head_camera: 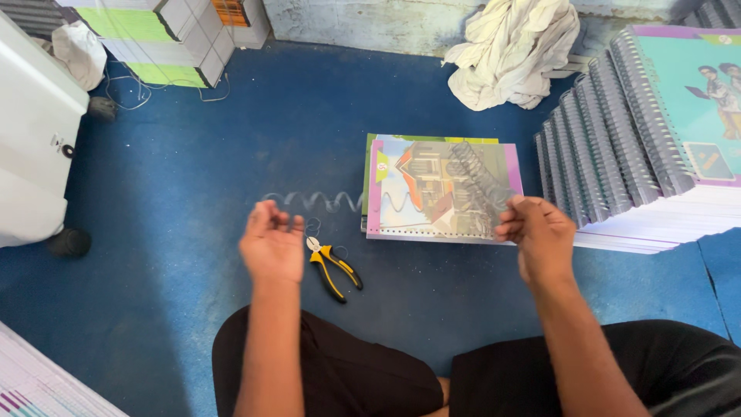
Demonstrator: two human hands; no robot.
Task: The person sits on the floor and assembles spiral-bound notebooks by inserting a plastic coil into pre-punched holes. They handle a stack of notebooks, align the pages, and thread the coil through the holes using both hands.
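— Where's the wire spiral?

— The wire spiral (332, 202) stretches across the blue floor (193, 177), blurred, from near the left hand (272, 245) to the booklet (441, 191) lying flat in front of the person. It runs over the booklet's cover toward the right hand (540, 232).

— What are the hands doing?

— The left hand is raised, fingers curled loosely at the spiral's left end — whether it actually pinches the wire I cannot tell. The right hand is closed at the booklet's lower right corner, fingertips pressed together where the coil ends; the wire itself is too blurred there to be sure of the grip.

— And around them?

— Yellow-handled cutters (333, 266) lie on the floor just beside the left hand, between it and the booklet. Right of the booklet stands a fanned stack of spiral-bound books (617, 131). A crumpled pale cloth (513, 50) lies by the wall behind, and paper stacks (162, 38) sit at the upper left, near a white machine (31, 139).
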